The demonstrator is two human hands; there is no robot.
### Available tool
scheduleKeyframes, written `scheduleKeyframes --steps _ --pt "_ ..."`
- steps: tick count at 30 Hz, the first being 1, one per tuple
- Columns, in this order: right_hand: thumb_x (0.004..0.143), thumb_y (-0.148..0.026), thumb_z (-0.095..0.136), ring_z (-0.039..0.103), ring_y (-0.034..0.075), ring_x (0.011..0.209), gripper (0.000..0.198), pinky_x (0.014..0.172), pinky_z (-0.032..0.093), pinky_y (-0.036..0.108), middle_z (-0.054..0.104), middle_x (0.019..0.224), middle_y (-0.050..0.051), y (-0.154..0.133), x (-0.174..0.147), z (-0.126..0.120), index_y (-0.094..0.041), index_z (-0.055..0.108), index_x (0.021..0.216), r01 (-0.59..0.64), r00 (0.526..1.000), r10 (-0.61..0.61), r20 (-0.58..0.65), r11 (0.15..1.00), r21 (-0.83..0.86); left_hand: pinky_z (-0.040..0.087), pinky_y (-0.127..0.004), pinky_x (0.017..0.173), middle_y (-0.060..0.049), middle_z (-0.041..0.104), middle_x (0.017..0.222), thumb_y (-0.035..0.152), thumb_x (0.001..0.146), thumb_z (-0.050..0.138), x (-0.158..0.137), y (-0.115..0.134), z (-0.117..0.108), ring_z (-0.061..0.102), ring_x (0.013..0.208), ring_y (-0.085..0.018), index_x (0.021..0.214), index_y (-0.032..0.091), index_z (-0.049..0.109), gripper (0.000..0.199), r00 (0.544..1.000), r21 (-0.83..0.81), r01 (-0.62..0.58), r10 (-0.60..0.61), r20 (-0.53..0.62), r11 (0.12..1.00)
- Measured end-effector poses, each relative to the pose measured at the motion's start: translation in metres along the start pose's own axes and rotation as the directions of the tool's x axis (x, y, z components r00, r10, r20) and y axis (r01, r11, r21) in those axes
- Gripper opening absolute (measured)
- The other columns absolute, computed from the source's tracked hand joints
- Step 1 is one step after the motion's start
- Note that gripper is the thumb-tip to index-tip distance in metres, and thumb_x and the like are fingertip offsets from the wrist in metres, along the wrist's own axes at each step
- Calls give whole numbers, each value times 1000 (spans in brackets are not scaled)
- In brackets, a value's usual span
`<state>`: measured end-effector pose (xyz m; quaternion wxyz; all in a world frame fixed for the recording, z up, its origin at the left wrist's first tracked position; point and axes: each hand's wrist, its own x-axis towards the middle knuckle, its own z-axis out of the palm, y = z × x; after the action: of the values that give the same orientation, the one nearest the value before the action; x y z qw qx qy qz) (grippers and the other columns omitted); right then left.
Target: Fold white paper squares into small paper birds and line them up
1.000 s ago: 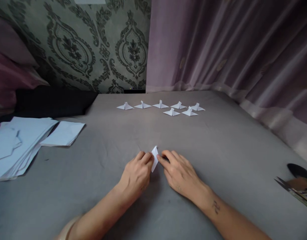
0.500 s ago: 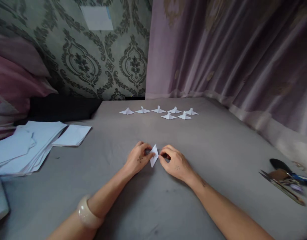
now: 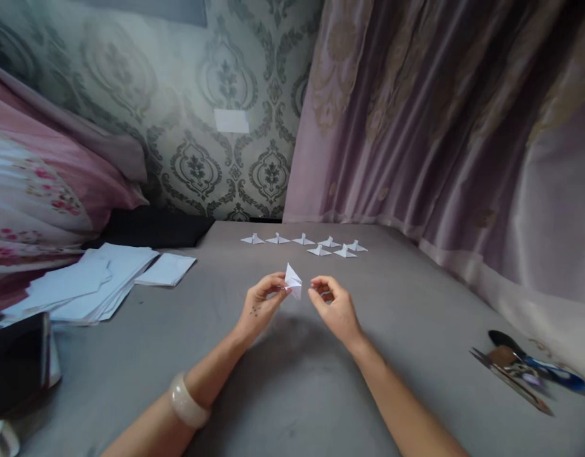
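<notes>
Pinching one folded white paper piece [image 3: 294,282] between the thumb and fingers of our left hand [image 3: 260,307], we hold it near the centre of the frame, raised above the grey-covered table [image 3: 273,393]. Our right hand [image 3: 337,309] is just to the right of it, its fingers curled and the thumb a little apart from them; we see a gap between these fingertips and the paper. One pale bangle [image 3: 190,403] circles our left forearm.

Above the hands in the frame we count seven white paper figures [image 3: 302,240]: five in the back row, two in front, toward the row's right end. At the left are two paper stacks, one large [image 3: 87,285] and one small [image 3: 166,270], below one black cloth [image 3: 159,228]. We see one dark device [image 3: 16,362] and one white object [image 3: 2,438] at lower left. At lower right lies one cluster of tools [image 3: 530,397]; we cannot tell their number.
</notes>
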<state>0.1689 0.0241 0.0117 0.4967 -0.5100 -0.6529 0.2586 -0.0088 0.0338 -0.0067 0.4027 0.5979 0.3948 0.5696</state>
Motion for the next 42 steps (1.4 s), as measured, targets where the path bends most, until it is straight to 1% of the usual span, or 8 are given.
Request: scheduleKeyframes --steps 5,11,14,18,21,24,33,42 --pt "82 -24 57 60 16 78 13 70 49 28 64 87 5 -22 -12 3 -18 59 94 141 988 -138 -62 989 41 47 -33 89 -12 64 110 36 79 66 -11 24 2 61 100 -21 78 15 64 21 995 -4 -95 95 1 995" --pt "82 -23 58 56 15 74 13 68 47 27 62 87 4 -20 -22 9 -18 63 93 210 978 -209 -24 976 53 46 -33 90 -11 65 106 33 83 62 -25 27 8 61 99 -21 81 16 65 17 982 97 -183 186 -21 978" --pt "85 -30 58 57 16 77 15 69 46 27 63 86 5 -16 -25 7 -18 66 88 107 992 -118 50 979 175 46 -33 89 -9 65 103 29 81 66 -31 25 13 62 96 -19 95 18 64 18 988 7 -152 152 -17 988" --pt "81 -41 63 59 16 78 24 75 45 28 67 84 3 -11 -28 5 -19 68 90 -221 971 157 178 873 435 49 -34 85 -7 64 105 25 71 76 -37 24 13 62 95 -19 129 24 44 66 1000 -268 -8 11 11 963" --pt "78 -43 67 59 16 80 27 79 45 30 69 86 3 -12 -28 4 -20 69 91 -334 939 223 260 768 547 48 -34 87 -9 66 105 26 72 76 -39 25 9 62 98 -20 115 18 56 48 990 -340 137 -120 72 930" --pt "78 -43 67 59 16 81 26 81 45 31 69 86 4 -13 -28 4 -20 70 90 -365 923 208 324 737 569 47 -32 84 -7 69 99 29 74 74 -39 25 6 63 91 -19 98 16 65 29 974 -345 228 -214 80 910" --pt "81 -45 64 58 16 78 27 79 45 31 67 85 4 -9 -27 1 -20 69 91 -377 904 168 392 746 548 45 -32 78 -6 71 80 32 73 73 -37 27 5 63 76 -18 86 13 68 23 940 -424 341 -311 141 839" --pt "83 -42 62 59 16 80 23 79 46 30 67 81 2 -16 -28 -2 -20 67 86 -337 903 139 407 817 469 44 -26 65 -3 66 71 34 72 72 -37 28 5 59 67 -14 78 14 63 23 933 -286 356 -325 153 890"
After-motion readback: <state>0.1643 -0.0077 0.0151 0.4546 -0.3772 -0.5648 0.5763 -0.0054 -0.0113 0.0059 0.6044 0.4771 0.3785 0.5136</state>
